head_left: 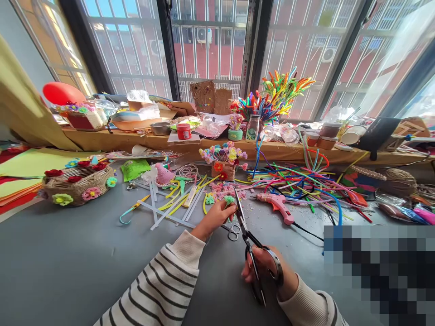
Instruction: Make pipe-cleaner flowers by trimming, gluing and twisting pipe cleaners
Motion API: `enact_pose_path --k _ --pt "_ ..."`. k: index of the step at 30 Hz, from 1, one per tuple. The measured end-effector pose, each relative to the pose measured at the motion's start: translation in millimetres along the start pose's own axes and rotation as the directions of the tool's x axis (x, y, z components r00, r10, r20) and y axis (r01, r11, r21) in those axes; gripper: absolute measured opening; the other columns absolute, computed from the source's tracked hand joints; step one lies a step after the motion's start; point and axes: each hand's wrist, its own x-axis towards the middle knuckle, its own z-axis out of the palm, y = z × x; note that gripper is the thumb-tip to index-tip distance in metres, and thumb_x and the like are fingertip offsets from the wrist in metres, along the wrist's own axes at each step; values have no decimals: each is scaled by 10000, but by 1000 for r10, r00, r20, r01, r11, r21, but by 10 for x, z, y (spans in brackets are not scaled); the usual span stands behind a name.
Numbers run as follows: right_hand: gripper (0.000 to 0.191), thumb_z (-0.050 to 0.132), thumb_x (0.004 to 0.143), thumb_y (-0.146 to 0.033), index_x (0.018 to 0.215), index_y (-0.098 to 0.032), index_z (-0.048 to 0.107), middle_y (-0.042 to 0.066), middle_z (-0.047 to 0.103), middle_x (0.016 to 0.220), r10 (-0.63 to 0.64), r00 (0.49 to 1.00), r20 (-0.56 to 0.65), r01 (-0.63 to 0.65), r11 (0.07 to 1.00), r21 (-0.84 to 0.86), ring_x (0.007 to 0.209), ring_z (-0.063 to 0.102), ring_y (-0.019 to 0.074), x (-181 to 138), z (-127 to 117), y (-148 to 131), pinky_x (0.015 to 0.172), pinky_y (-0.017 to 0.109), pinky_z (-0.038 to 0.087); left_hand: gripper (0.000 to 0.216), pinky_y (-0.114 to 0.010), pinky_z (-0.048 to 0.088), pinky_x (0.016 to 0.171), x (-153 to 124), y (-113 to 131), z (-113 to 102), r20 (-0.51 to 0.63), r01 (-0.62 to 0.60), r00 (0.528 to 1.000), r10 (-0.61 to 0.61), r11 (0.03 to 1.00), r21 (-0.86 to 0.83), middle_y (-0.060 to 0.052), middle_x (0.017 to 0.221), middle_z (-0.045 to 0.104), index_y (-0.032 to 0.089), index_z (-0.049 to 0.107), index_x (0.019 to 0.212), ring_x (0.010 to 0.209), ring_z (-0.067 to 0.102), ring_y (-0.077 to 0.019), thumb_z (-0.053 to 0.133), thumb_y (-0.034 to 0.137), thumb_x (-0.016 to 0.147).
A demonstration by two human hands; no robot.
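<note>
Down at the grey table (84, 253), we hold our left hand (215, 218) out over the clutter, its fingers pinched together on a small green fuzzy piece (229, 199) that sticks up just above the fingertips. A striped sleeve (163, 285) covers that arm to the wrist.

Our right hand (270, 271) sits lower and nearer to us, with its fingers through the loops of the black scissors (249, 240) and clamped on the handles. The blades run up and to the left, lying close against each other, and their tip stands just beside the green piece. We cannot tell whether metal and fuzz touch.

Under the blades, a smaller pair of scissors (233, 232) lies flat on the table. To the right rests a pink glue gun (277, 206), its black cord trailing towards us. Beyond it sprawls a loose heap of coloured pipe cleaners (299, 181). White and yellow strips (170, 208) lie crossed to the left of our left hand.

Further left stands a woven basket (78, 185) trimmed with fabric flowers. Straight ahead, a little basket of pastel blooms (224, 165) sits near the wooden sill (102, 139), where a red jar (184, 131) and a tall spray of bright stems (282, 93) stand before the window.
</note>
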Motion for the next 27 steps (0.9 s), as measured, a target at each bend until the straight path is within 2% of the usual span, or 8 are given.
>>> enact_pose_path --k 2,5,10,13,17,20,24,27 --pt "470 520 517 -586 536 -123 441 18 526 406 4 999 -52 -6 999 -40 331 469 87 -3 29 -1 372 204 345 239 -191 180 380 15 7 11 10 -13 1000 12 1000 18 58 435 397 153 382 524 360 253 -31 427 337 670" --pt "481 498 516 -608 552 -134 424 -6 486 377 22 996 -89 -30 996 -88 313 432 80 -1 61 6 351 200 318 256 -198 193 389 35 9 23 14 -27 1000 26 999 37 48 434 413 150 402 494 369 261 -37 427 336 668" --pt "434 547 538 -536 499 -162 331 -82 291 390 -135 966 -221 90 975 -201 339 278 23 29 37 39 334 167 192 249 -200 214 404 62 -26 29 -44 -43 998 44 999 22 40 444 434 152 437 488 384 290 -47 439 331 661" --pt "412 495 586 -548 535 -170 337 -77 325 368 -106 978 -179 62 970 -235 310 288 33 36 7 53 322 174 192 265 -198 209 396 65 -36 17 -79 -32 996 33 999 7 31 448 458 149 463 501 385 294 -50 456 366 653" --pt "392 436 636 -535 515 -183 314 -70 326 334 -84 986 -146 26 933 -359 284 294 46 11 -39 21 319 184 188 273 -197 189 387 41 -19 -23 -129 -20 992 15 999 -42 4 575 569 140 529 636 373 252 -34 482 409 633" --pt "371 479 633 -450 470 -181 283 -75 251 380 -152 978 -143 41 811 -584 344 257 40 -20 -108 -52 356 189 164 295 -202 162 387 14 -5 -57 -114 0 993 -9 997 -80 -16 671 597 131 567 672 370 220 -19 507 413 612" --pt "318 483 630 -342 449 -172 284 -71 234 400 -254 958 -131 22 522 -853 399 218 50 -68 -254 -158 394 196 153 327 -207 111 383 -12 -7 -81 -97 28 994 -41 990 -137 -32 716 591 121 593 726 377 179 -9 545 408 577" --pt "238 474 623 -322 469 -169 376 -65 300 382 -290 951 -111 -18 306 -952 384 266 60 -106 -379 -199 404 199 180 359 -207 97 389 -29 3 -88 -111 36 992 -54 986 -160 -8 648 564 131 604 775 392 174 -12 585 399 537"
